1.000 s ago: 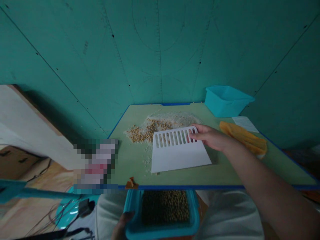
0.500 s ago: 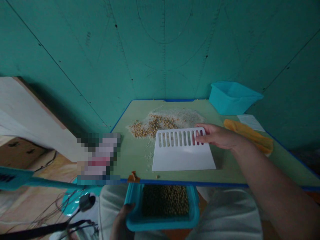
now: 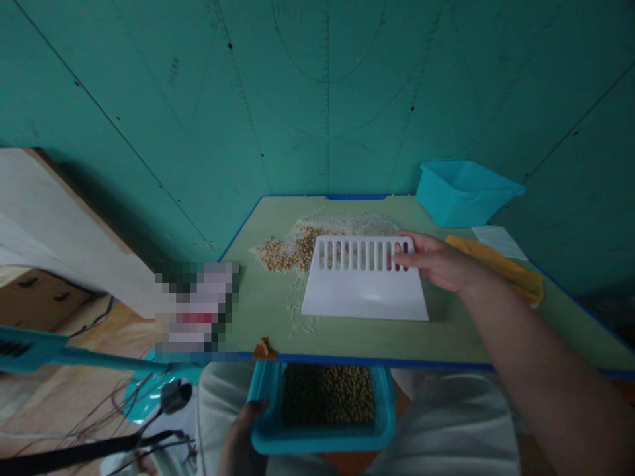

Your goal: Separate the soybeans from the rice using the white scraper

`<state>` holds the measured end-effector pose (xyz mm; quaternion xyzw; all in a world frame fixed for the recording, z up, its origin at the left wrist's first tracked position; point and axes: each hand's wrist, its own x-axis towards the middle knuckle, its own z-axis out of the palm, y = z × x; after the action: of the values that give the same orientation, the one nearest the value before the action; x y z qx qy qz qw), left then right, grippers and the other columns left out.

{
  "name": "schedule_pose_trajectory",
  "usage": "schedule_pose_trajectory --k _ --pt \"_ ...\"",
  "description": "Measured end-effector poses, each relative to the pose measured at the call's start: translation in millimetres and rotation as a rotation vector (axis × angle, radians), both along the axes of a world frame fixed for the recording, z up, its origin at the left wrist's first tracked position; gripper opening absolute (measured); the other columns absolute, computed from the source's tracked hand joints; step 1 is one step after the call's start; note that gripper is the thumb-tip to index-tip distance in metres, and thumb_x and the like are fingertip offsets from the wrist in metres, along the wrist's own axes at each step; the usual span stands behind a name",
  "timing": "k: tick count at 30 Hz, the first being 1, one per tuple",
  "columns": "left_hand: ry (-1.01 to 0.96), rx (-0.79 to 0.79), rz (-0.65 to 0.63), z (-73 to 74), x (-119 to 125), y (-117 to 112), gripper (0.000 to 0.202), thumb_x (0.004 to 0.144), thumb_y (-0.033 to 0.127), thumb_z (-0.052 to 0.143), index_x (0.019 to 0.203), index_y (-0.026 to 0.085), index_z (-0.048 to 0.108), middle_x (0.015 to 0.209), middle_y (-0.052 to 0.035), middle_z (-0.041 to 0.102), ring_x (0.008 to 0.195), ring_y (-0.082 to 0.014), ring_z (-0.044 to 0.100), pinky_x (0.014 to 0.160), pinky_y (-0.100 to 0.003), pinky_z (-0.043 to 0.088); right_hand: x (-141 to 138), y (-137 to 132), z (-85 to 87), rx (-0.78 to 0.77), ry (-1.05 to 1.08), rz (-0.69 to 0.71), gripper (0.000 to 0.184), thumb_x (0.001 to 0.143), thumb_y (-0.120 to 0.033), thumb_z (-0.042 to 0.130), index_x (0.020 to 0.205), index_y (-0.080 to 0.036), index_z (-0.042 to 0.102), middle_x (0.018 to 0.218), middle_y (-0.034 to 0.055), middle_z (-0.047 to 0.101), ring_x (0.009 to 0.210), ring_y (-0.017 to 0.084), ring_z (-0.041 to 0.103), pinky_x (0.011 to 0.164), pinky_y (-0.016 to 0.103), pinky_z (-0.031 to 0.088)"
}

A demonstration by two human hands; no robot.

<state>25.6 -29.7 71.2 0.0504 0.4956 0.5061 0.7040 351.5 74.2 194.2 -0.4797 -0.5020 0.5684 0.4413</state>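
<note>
My right hand [image 3: 436, 261] grips the slotted top edge of a white plastic scraper [image 3: 364, 281] that stands tilted on the green table [image 3: 446, 330]. Behind the scraper lies a heap of soybeans mixed with rice [image 3: 297, 248]. A few white grains [image 3: 300, 317] are scattered to the scraper's left. My left hand [image 3: 243, 436] holds the left rim of a teal tub [image 3: 322, 406] full of soybeans, below the table's front edge, over my lap.
An empty teal tub [image 3: 464, 192] stands at the back right corner, with an orange cloth [image 3: 501, 268] and a white paper [image 3: 499, 241] beside it. A small orange scrap [image 3: 262, 349] lies at the front edge. A teal wall rises behind; cables lie on the floor at left.
The scraper has moved away from me, back toward the bean heap, with my right hand on it. The tub in my left hand stays below the table edge.
</note>
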Motion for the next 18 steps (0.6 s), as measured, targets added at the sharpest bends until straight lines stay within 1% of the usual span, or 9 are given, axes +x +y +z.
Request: schedule_pose_trajectory --k 4,6,9,11,15,18 --pt "0.028 0.007 0.022 -1.2 0 -1 0.023 0.058 0.02 0.071 0.08 0.023 0.076 0.075 0.0001 0.078 0.092 -0.0314 0.066 0.081 -0.038 0.053 5 9 -3.9 0.073 0.042 -0.219 0.024 0.063 -0.028 0.071 0.078 -0.023 0.052 0.076 -0.0024 0.06 0.069 0.014 0.056 0.064 0.029 0.044" --pt "0.012 0.01 -0.003 -3.2 -1 -2 0.021 0.059 0.02 0.07 0.079 0.021 0.076 0.073 -0.0007 0.078 0.092 -0.0313 0.065 0.082 -0.038 0.052 7 12 -5.1 0.086 0.042 -0.277 0.022 0.064 -0.026 0.07 0.076 -0.022 0.053 0.076 -0.0019 0.06 0.069 0.014 0.056 0.064 0.029 0.044" --pt "-0.024 -0.009 -0.04 -6.8 -4 -2 0.02 0.061 0.02 0.07 0.08 0.02 0.076 0.074 -0.001 0.078 0.091 -0.0304 0.066 0.083 -0.038 0.052 10 14 -6.1 0.061 0.007 -0.273 0.022 0.063 -0.025 0.071 0.078 -0.022 0.054 0.074 -0.0015 0.059 0.067 0.014 0.055 0.061 0.029 0.043" --pt "-0.027 -0.014 -0.032 -8.0 -5 -1 0.019 0.061 0.02 0.069 0.08 0.021 0.076 0.074 -0.0009 0.078 0.09 -0.0295 0.066 0.084 -0.037 0.051 11 14 -6.5 0.04 -0.012 -0.262 0.024 0.062 -0.024 0.071 0.079 -0.022 0.054 0.072 -0.0019 0.059 0.065 0.014 0.054 0.059 0.028 0.043" --pt "-0.021 -0.001 -0.007 -7.4 -4 0 0.022 0.056 0.019 0.073 0.078 0.02 0.076 0.072 -0.002 0.078 0.089 -0.0307 0.066 0.084 -0.036 0.051 11 14 -7.2 0.015 -0.041 -0.25 0.025 0.062 -0.023 0.072 0.079 -0.023 0.054 0.071 -0.0025 0.058 0.065 0.014 0.054 0.06 0.028 0.043" --pt "-0.018 0.011 -0.013 -7.2 -3 0 0.021 0.058 0.019 0.072 0.079 0.02 0.076 0.074 -0.0017 0.078 0.09 -0.0311 0.066 0.084 -0.038 0.051 11 14 -7.9 0.002 -0.062 -0.227 0.024 0.062 -0.023 0.071 0.079 -0.023 0.054 0.075 -0.0017 0.059 0.068 0.015 0.055 0.062 0.029 0.043"
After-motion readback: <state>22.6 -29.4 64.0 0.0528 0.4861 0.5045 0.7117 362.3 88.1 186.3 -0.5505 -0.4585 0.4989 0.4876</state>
